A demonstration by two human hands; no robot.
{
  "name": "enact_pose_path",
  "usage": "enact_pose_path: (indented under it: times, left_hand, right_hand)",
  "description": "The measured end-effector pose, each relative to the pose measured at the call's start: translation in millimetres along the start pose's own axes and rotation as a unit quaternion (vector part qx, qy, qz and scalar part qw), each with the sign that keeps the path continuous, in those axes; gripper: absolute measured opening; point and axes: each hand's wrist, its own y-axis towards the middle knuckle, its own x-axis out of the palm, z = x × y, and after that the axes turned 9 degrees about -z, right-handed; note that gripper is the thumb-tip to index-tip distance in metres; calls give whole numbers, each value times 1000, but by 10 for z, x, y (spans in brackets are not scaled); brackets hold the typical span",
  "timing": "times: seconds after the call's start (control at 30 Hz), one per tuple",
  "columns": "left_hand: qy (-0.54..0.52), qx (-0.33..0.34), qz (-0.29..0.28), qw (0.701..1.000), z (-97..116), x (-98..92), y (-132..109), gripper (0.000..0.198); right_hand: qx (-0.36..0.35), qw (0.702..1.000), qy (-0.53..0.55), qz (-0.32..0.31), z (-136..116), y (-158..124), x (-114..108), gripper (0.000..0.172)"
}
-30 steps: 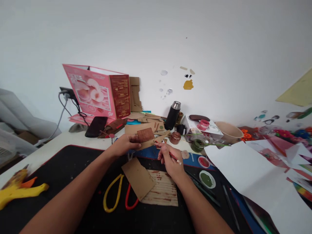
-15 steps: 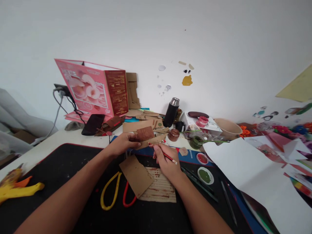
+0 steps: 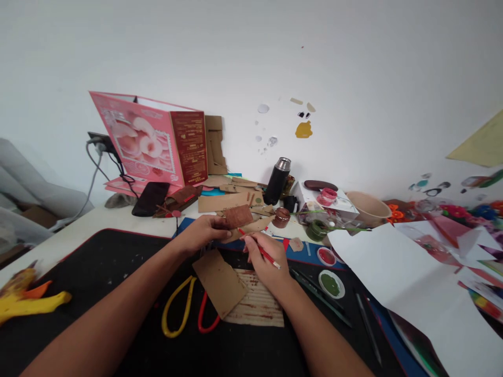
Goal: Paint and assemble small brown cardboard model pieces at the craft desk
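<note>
My left hand [image 3: 208, 230] pinches a small brown-painted piece of cardboard [image 3: 238, 215] by its left edge, held up above the mat. My right hand [image 3: 265, 256] grips a slim red pencil [image 3: 267, 255] with a pale end. Its far tip reaches just below the brown piece; whether it touches cannot be made out. Under the hands lie a plain cardboard piece [image 3: 219, 285] and a corrugated piece [image 3: 259, 303] streaked with reddish brown. Scissors with a yellow handle loop [image 3: 173, 314] and a red handle loop [image 3: 203, 314] are partly covered by the plain piece.
Beyond the hands stand a black thermos [image 3: 277, 180], a jar of brown paint [image 3: 281, 217] and a green jar [image 3: 316, 229]. Red paint [image 3: 326, 256] and green paint [image 3: 331, 284] sit in shallow lids at right. White paper [image 3: 377, 262], a phone [image 3: 151, 199] and a pink box [image 3: 145, 139] flank them.
The brown piece has shifted slightly right and tilted a little in my left hand. My right hand has turned the pencil slightly; its tip is a little higher.
</note>
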Motion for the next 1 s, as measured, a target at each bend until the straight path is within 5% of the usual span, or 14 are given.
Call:
enact_pose_path:
  times: [1.0]
  left_hand:
    - [-9, 4, -3, 1000, -66, -24, 14, 33]
  right_hand:
    - [-30, 999, -38, -14, 0, 15, 0, 28]
